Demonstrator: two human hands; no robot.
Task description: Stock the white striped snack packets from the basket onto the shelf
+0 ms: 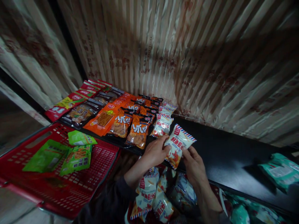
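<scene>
A white snack bag (pixel 177 143) with red lettering and striped ends is held upright and a little tilted between my two hands, above the front of the black shelf (pixel 224 149). My left hand (pixel 156 151) grips its left side; my right hand (pixel 194 163) pinches the lower right edge. Just behind it, a row of matching white bags (pixel 162 125) rests on the shelf. More of these white bags (pixel 147 194) lie in a container below my forearms. Orange and black snack bags (pixel 138 130) stand in rows left of my left hand.
A red perforated basket (pixel 102 174) with several green packets (pixel 78 158) sits at the left. Flat orange packs (pixel 104 119), dark packs (pixel 81 112) and red packs (pixel 67 104) line the shelf's left end. Teal bags (pixel 281 171) lie at the right. A striped curtain (pixel 144 46) hangs behind.
</scene>
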